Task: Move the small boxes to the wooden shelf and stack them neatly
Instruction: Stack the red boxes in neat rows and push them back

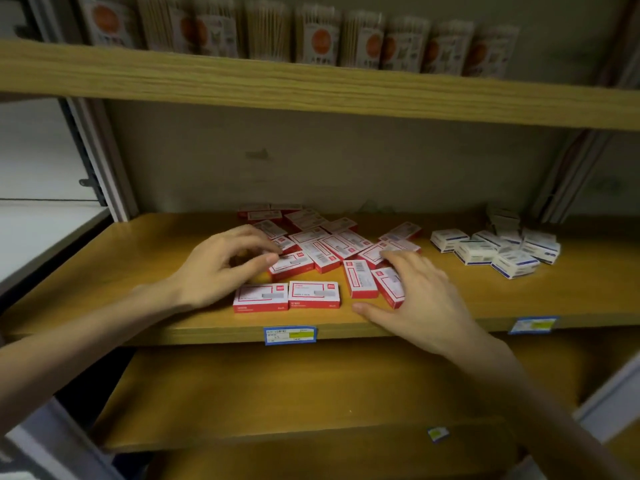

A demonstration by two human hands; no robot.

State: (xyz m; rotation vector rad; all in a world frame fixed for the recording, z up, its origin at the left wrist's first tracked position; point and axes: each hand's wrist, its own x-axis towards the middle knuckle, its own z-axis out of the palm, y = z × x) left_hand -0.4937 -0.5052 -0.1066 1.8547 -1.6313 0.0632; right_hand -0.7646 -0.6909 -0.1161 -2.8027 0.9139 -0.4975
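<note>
We see a smooth, faintly glossy wooden shelf (138, 271), matt printed cardboard small boxes (313, 294) and paper labels (290, 335).

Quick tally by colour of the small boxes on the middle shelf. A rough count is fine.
Red-and-white boxes: about 20 (they overlap in a pile, so the exact count is unclear)
Blue-and-white boxes: about 7
Total: about 27

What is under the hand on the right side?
The right hand lies flat over a small red and white box on the wooden shelf. Only the box's left part shows; the rest, and anything else beneath the palm, is covered.
</note>
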